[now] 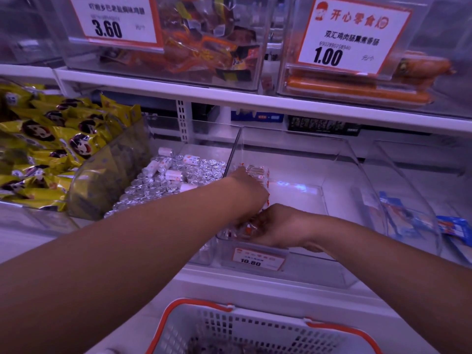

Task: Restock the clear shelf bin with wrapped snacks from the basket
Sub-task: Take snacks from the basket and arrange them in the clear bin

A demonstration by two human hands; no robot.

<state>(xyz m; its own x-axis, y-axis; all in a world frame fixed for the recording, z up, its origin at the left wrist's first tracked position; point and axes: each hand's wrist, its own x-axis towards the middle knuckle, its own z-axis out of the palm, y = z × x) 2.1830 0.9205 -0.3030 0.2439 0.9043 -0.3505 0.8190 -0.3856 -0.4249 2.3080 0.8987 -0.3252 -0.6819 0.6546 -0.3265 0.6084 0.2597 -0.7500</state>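
Both hands reach into the clear shelf bin (339, 159), left hand (251, 186) and right hand (275, 226) curled around small wrapped snacks (256, 172) that look light, crinkly and slippery, best pinched across the middle

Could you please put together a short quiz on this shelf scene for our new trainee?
1. True or false: both hands are inside the clear shelf bin.
2. Which price tag is on the front of that bin: A) 3.60, B) 1.00, C) 10.80?
3. What fills the bin directly left of it?

Key
1. True: the left hand and the right hand both rest among the wrapped snacks at the bin's left side.
2. C, the 10.80 tag.
3. Small silver foil-wrapped pieces.
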